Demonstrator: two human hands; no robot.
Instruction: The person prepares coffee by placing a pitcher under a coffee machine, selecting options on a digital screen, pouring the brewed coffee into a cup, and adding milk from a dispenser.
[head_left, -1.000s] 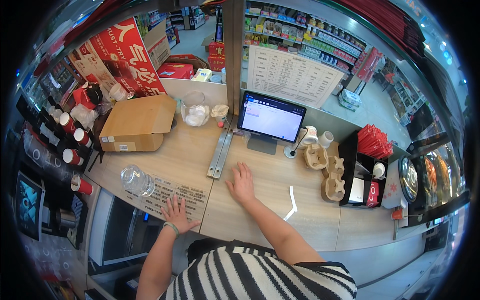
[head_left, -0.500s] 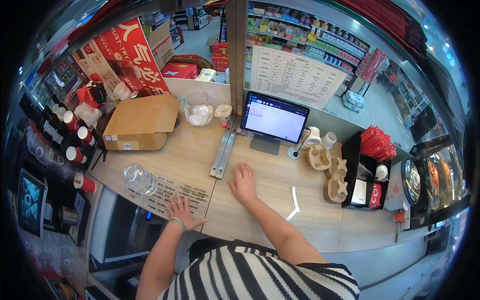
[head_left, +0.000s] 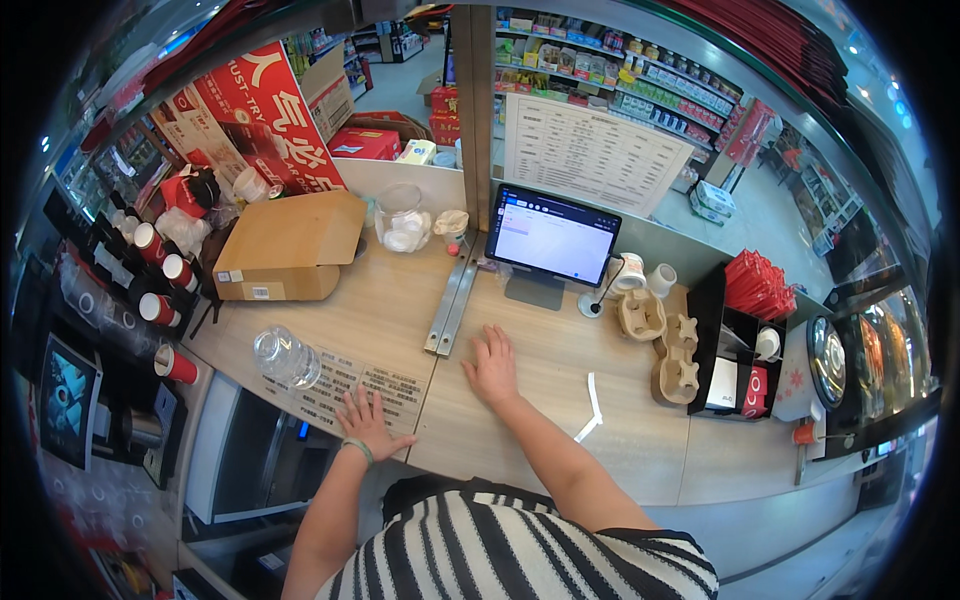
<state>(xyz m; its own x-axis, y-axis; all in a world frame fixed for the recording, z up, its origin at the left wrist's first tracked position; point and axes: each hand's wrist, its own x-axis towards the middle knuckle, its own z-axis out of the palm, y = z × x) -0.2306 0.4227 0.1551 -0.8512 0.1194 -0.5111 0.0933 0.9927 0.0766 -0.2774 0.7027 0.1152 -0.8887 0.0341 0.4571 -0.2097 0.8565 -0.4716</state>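
Observation:
My left hand (head_left: 366, 425) lies flat with fingers spread near the counter's front edge, over the lower part of a printed sheet (head_left: 395, 392). It holds nothing, and a pale green bangle circles its wrist. Beyond its fingertips, to the left, a clear plastic cup or container (head_left: 286, 358) lies tilted on the counter. My right hand (head_left: 491, 368) rests palm down on the wooden counter (head_left: 530, 440), fingers extended, right of a metal strip (head_left: 452, 307). In front of it stands a tablet (head_left: 552, 238) on a grey stand. A bent white paper strip (head_left: 592, 408) lies to its right.
A cardboard box (head_left: 290, 247) and a clear tub of white lids (head_left: 404, 222) stand at the back left. Paper cups (head_left: 176, 364) line the left side. Cardboard cup carriers (head_left: 676, 360) sit beside a black organizer (head_left: 708, 330) at right. A glass partition borders the far edge.
The whole view has shifted very slightly, moving the scene a little to the right in the picture. Both hands keep their places on the counter.

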